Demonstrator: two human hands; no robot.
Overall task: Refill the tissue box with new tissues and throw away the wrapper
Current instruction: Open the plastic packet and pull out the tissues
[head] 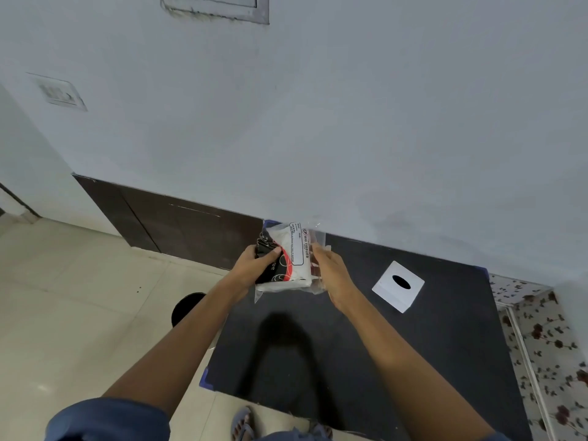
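I hold a pack of tissues (291, 259) in a clear plastic wrapper with black, red and white print, above the far left of the dark table (366, 345). My left hand (254, 265) grips its left side, thumb across the front. My right hand (331, 272) pinches the wrapper's right edge. The white square tissue box (398, 286), with a dark oval slot on top, rests on the table to the right of my hands, apart from them.
A round black bin (186, 308) stands on the tiled floor left of the table, partly behind my left forearm. A grey wall runs along the table's far edge. A floral-patterned surface (547, 345) borders the table on the right.
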